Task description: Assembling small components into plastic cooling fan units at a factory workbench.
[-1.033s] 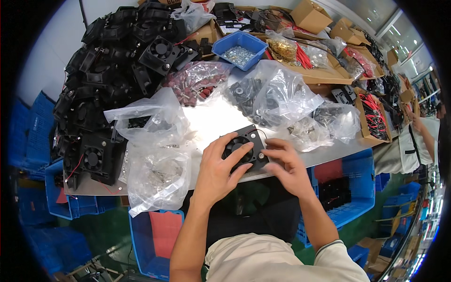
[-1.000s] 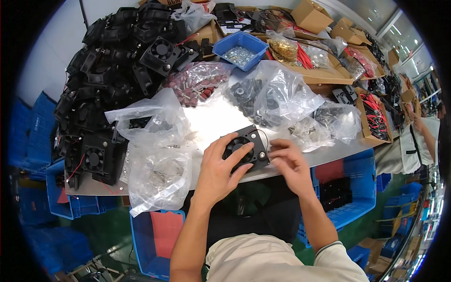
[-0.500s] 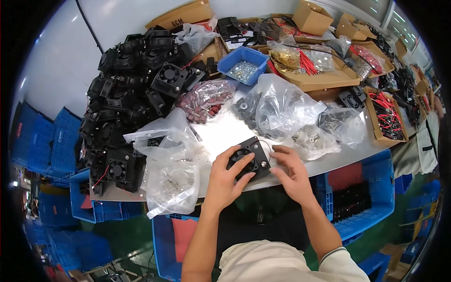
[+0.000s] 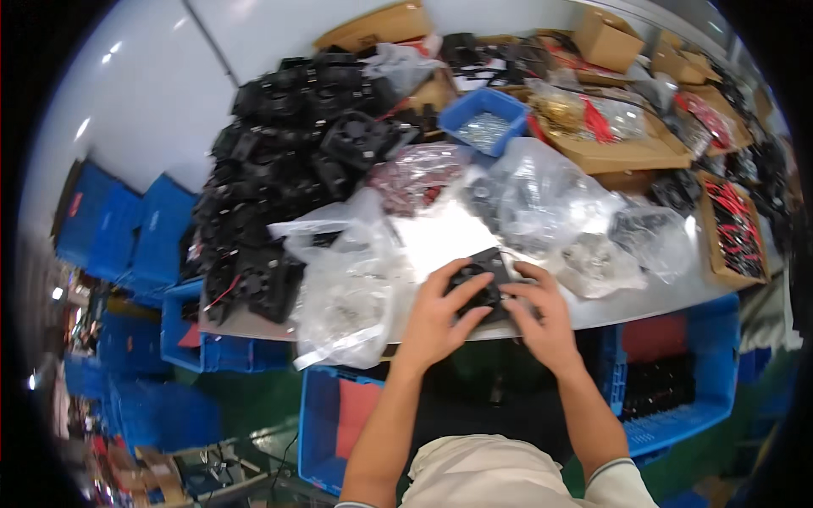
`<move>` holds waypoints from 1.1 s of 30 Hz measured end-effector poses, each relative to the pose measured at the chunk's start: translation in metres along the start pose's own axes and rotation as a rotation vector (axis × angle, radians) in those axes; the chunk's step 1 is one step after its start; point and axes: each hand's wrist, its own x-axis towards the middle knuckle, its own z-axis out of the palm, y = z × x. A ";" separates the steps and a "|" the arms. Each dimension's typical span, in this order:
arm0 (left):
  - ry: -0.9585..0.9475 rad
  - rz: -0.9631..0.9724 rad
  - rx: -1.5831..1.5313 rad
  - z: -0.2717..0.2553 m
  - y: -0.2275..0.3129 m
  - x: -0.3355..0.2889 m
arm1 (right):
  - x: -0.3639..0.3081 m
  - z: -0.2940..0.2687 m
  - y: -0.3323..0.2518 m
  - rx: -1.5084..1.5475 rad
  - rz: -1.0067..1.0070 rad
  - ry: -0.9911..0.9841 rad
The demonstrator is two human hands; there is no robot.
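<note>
At the table's near edge lies a square black cooling fan (image 4: 489, 264) in its frame, partly covered by my fingers. My left hand (image 4: 434, 320) grips it from the left, the fingers reaching over its face. From the other side my right hand (image 4: 544, 320) has its bent fingertips on the fan's right edge; the picture is slightly blurred there. Left of my hands sits a clear plastic bag (image 4: 343, 296) of small parts. Another bag of small metal pieces (image 4: 597, 262) rests to the right of my right hand.
A heap of black fans (image 4: 279, 161) covers the table's left. Behind stand a bag of dark red parts (image 4: 419, 173), a blue tray of small metal hardware (image 4: 484, 118), and cardboard boxes (image 4: 610, 152). Blue crates (image 4: 677, 372) stand below the table's edge; red-and-black wires (image 4: 735, 224) fill a box at right.
The view has shifted, so the whole scene sits farther right. My right hand has closed in on the fan, its fingertips now against the edge. My left hand keeps its grip.
</note>
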 end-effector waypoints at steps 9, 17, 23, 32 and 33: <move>0.038 0.017 0.001 0.000 0.007 -0.002 | -0.008 -0.007 0.017 0.160 0.054 0.063; 0.064 0.022 -0.010 0.006 0.000 -0.003 | -0.003 0.005 0.001 -0.218 -0.195 0.143; 0.130 0.028 0.043 0.003 0.006 -0.005 | -0.011 -0.023 0.013 0.268 0.140 0.106; 0.204 0.060 0.012 0.005 0.004 -0.012 | -0.013 -0.017 0.009 0.160 0.213 0.123; 0.214 0.048 0.011 0.005 0.004 -0.017 | -0.016 -0.016 0.009 0.156 0.215 0.108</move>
